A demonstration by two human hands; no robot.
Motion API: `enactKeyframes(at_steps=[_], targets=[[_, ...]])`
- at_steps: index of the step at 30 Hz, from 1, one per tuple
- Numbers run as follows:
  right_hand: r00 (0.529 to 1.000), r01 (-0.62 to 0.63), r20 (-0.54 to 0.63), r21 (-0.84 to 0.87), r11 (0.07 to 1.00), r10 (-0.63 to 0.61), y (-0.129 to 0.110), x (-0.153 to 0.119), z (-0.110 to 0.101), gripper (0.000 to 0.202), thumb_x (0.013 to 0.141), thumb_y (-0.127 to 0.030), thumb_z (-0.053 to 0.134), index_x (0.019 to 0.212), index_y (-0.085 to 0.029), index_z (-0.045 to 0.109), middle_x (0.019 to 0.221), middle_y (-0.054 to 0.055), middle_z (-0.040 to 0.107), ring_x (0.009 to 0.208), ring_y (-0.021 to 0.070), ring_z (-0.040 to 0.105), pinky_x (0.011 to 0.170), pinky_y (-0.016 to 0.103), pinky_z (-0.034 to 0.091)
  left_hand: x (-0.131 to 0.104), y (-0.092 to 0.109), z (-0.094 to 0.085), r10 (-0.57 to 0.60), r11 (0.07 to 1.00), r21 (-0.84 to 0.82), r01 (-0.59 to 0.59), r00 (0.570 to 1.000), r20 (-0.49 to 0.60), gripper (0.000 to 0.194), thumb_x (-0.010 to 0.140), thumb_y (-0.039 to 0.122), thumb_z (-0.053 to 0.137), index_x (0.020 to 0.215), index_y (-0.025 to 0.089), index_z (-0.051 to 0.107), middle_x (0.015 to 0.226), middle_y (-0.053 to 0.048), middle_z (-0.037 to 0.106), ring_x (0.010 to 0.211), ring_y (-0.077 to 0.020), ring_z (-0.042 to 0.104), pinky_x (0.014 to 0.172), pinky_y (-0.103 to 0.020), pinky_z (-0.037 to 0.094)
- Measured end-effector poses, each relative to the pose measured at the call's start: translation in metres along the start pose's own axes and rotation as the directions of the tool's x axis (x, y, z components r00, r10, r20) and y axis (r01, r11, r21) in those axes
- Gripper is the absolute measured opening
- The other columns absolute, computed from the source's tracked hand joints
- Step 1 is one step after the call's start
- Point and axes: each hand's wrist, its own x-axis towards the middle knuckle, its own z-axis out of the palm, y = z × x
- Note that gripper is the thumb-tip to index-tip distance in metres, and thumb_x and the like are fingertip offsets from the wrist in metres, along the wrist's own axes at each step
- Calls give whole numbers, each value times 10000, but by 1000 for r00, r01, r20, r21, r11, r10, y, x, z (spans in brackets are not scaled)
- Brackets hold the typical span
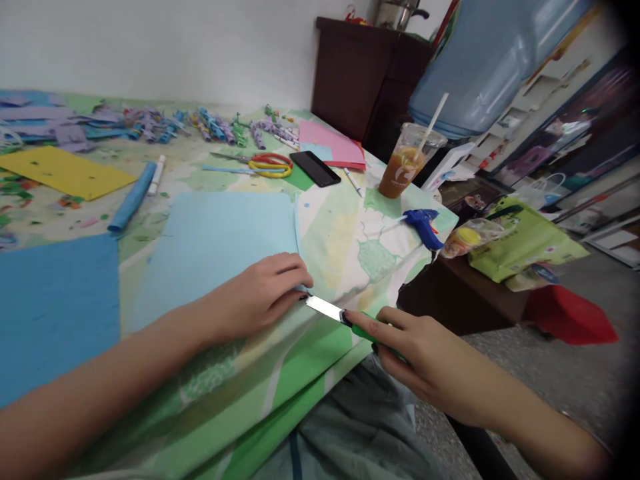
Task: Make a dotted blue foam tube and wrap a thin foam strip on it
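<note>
A light blue paper sheet lies on the patterned tablecloth, its right edge slightly raised. My left hand rests at the sheet's near right corner, fingers pressed together on the paper's edge. In my right hand is a utility knife with a green handle, fingers wrapped round it. The knife's blade points left, and its tip is at the fingertips of my left hand, by the paper corner.
Darker blue paper and yellow paper lie left. Behind are scissors, a phone and rolled paper pieces. A drink cup and blue glue gun stand or lie near the right edge.
</note>
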Motion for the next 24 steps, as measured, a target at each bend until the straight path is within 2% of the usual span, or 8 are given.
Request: enactKeyframes(at_steps=[5,9,14,19,24], targets=[[1000,-5,25,-19,1000,5,1,0,0,526,951,-211,371,1468,-271,291,945,51,556,695,139,563,604,268,422,10,-6,-6,74,997,-16,-73,992,104,156,911,132,442,960,152,589,994,-83,573,909,-182,541,789,-313,443],[1000,-2,26,-26,1000,3,2,1,0,541,937,-186,396,1460,-284,302,930,43,559,692,136,570,584,258,398,10,-5,-2,84,996,-36,-82,995,54,150,893,107,455,896,167,592,959,-68,599,915,-191,534,816,-342,416],[999,1,40,-13,1000,-1,2,1,-2,538,932,-187,404,1456,-271,318,929,49,573,698,137,583,588,255,414,8,-3,4,54,997,-51,-53,999,4,154,921,108,437,892,160,578,947,-58,629,906,-175,558,801,-319,409],[999,1,41,-1,1000,-1,3,0,-3,534,932,-187,395,1455,-273,325,939,50,586,695,139,591,586,256,442,11,-6,5,81,997,10,-82,996,24,152,929,131,440,846,164,564,957,-59,637,886,-177,568,795,-322,406],[1000,15,24,3,1000,-15,4,2,-4,536,928,-194,410,1455,-262,339,933,55,593,676,135,587,581,251,461,10,-6,1,67,998,3,-67,998,21,107,909,144,464,893,175,565,980,-52,645,896,-167,578,800,-300,421]])
